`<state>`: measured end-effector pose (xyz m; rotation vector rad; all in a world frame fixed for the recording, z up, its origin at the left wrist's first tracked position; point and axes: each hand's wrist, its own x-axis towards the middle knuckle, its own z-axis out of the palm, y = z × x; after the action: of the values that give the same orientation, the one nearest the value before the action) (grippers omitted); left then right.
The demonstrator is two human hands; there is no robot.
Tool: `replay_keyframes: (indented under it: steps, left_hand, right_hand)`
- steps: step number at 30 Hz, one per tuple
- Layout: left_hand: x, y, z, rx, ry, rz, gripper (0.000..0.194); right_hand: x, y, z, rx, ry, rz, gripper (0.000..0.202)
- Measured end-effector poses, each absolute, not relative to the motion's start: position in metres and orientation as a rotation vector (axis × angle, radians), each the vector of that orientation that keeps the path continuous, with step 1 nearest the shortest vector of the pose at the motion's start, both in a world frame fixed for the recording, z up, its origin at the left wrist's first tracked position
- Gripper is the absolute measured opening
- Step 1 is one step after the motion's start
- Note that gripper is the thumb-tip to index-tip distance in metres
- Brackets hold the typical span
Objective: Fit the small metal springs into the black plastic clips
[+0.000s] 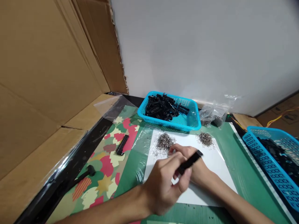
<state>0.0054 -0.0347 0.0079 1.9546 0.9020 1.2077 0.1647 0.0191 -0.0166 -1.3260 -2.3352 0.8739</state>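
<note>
My left hand is closed around a slim black plastic part, which sticks out up and to the right. Behind it, my right hand rests on a white sheet, its fingertips at the edge of a pile of small metal springs. Whether those fingers pinch a spring is hidden. A second spring pile lies on the sheet to the right. At the back stands a blue basket full of black plastic parts.
Another blue basket with black parts sits at the right. One black part lies on the patterned mat; a dark tool lies nearer the left. Plastic bags sit by the wall. Cardboard panels close the left side.
</note>
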Motion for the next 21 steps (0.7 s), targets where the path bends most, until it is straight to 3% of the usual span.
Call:
replay_keyframes:
  steps: [6, 12, 21]
  left_hand:
    - [0.001, -0.021, 0.014, 1.313, 1.111, 1.348, 0.021]
    - [-0.002, -0.013, 0.012, 1.121, 1.188, 1.338, 0.034]
    - [0.006, -0.01, 0.013, 0.944, 0.975, 0.932, 0.044]
  right_hand:
    - [0.166, 0.016, -0.014, -1.321, -2.256, 0.82, 0.019]
    - [0.182, 0.014, -0.007, -1.203, -1.946, 1.177, 0.01]
    - [0.188, 0.021, -0.008, -0.837, -1.287, 1.616, 0.036]
